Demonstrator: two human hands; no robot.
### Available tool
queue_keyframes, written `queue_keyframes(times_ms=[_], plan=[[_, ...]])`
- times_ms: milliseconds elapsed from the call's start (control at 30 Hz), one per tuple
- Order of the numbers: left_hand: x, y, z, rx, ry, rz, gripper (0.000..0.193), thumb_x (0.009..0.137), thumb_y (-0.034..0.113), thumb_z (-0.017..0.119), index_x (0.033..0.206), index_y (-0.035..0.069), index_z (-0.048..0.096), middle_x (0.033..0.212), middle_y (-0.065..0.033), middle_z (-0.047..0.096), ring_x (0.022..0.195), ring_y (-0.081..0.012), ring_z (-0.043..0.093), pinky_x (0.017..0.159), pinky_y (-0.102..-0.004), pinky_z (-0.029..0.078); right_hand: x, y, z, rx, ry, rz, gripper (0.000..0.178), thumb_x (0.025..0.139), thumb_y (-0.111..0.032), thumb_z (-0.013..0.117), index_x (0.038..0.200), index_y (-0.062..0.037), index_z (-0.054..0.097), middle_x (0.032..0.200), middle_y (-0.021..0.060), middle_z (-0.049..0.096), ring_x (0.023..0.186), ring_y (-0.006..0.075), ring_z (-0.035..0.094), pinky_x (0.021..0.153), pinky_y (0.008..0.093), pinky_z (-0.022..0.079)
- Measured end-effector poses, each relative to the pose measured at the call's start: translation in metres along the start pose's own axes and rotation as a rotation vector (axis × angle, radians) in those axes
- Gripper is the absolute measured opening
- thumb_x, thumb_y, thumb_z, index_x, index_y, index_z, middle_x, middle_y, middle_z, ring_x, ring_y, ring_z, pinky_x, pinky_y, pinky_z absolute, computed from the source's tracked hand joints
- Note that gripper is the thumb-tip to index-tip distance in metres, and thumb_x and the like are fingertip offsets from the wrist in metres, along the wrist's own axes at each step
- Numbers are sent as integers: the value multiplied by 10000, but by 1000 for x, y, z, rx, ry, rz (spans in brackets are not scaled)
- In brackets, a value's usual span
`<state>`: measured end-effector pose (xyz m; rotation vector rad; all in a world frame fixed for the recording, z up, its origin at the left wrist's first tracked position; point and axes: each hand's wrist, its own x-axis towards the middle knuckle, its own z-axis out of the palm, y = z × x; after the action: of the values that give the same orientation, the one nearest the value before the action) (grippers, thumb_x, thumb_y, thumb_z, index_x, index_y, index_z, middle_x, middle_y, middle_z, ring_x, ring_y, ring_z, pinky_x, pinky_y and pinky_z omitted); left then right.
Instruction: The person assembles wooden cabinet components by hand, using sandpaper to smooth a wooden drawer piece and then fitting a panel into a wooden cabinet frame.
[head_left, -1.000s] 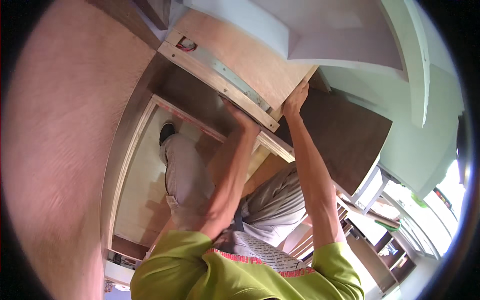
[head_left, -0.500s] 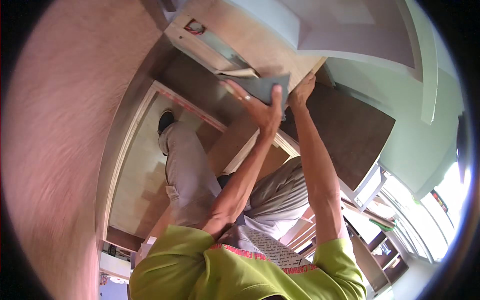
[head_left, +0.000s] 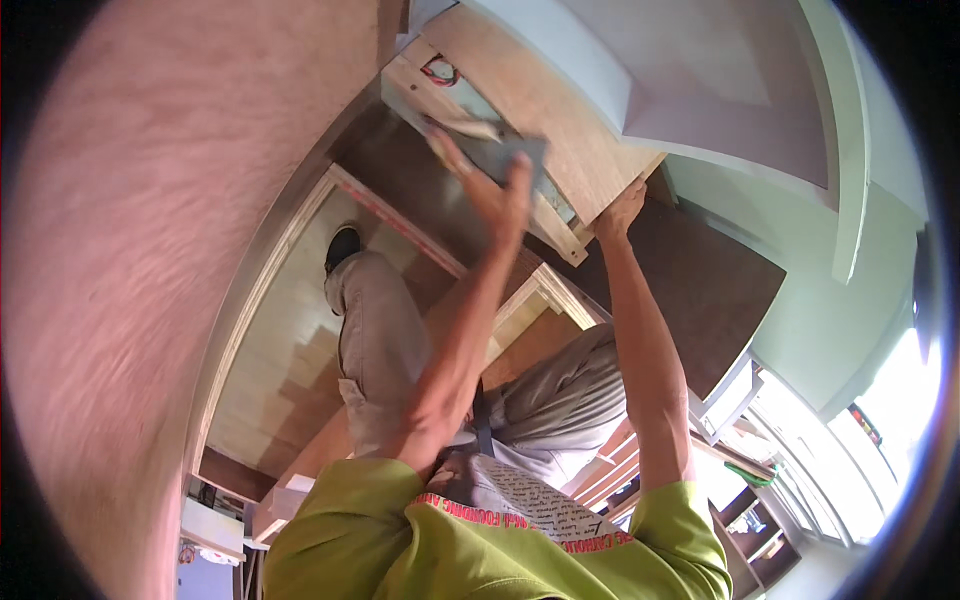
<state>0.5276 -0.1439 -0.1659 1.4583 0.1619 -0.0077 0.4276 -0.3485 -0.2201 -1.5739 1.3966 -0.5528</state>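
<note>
My left hand (head_left: 492,195), slightly blurred, is closed on a dark grey sheet (head_left: 522,152) that looks like sandpaper. The sheet lies over the narrow wooden edge strip (head_left: 550,222) of a pale plywood panel (head_left: 560,120), with the thumb on its near face. My right hand (head_left: 622,210) grips the panel's right corner, its fingers partly hidden behind the edge. Between strip and panel runs a slot with a light wood piece (head_left: 470,127) by my left fingers. Red wires (head_left: 440,70) show in a cutout at the slot's far end.
An open wooden frame (head_left: 262,260) surrounds my left leg. A dark brown board (head_left: 690,280) stands right of my right forearm. Curved white panelling (head_left: 730,90) hangs above the plywood. A large pinkish surface (head_left: 130,250) fills the left side. Windows (head_left: 830,450) are at the right.
My left hand and the grey sheet have slid left and slightly up along the strip, uncovering its right end. My right hand keeps its hold on the corner. The whole view has shifted slightly.
</note>
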Motion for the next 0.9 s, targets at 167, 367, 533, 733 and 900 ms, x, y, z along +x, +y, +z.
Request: queue_keyframes(times_ms=[167, 367, 533, 733, 900], plan=[[-2, 11, -7, 11, -28, -29, 1041, 765, 271, 663, 1490, -25, -24, 1523, -293, 37, 1423, -408, 86, 1155, -479, 127, -7, -5, 3, 65, -15, 22, 579, 1008, -469, 285, 1240, 39, 436, 1106, 204, 557, 962, 286, 585, 858, 398, 450], [29, 2, -6, 38, 9, 15, 1090, 771, 388, 684, 1491, -6, -33, 1527, -282, 3, 1424, -411, 62, 1152, -504, 107, -9, -2, 6, -87, 42, -36, 586, 1006, -473, 297, 1217, 54, 442, 1073, 199, 567, 938, 272, 592, 844, 387, 459], [-5, -14, -14, 102, -105, 65, 1091, 782, 389, 686, 1482, -26, -40, 1532, -270, 5, 1426, -402, 48, 1150, -535, 65, -11, -17, 6, 107, -17, 31, 577, 1011, -472, 299, 1208, 53, 433, 1078, 188, 555, 956, 257, 581, 852, 391, 455], [40, -3, -19, 123, -1, 57, 1070, 759, 328, 689, 1484, -32, -9, 1536, -258, 43, 1428, -386, 65, 1158, -477, 99, -20, -23, 12, 60, -9, 13, 559, 1014, -459, 289, 1208, 47, 427, 1083, 186, 554, 928, 262, 584, 854, 397, 451], [51, 15, -19, -41, -15, 0, 1032, 767, 316, 673, 1485, -33, 19, 1532, -274, 56, 1430, -393, 74, 1163, -466, 105, -9, -12, 6, -46, 31, -39, 544, 1016, -431, 281, 1187, 58, 445, 1039, 185, 568, 895, 272, 578, 839, 408, 442]])
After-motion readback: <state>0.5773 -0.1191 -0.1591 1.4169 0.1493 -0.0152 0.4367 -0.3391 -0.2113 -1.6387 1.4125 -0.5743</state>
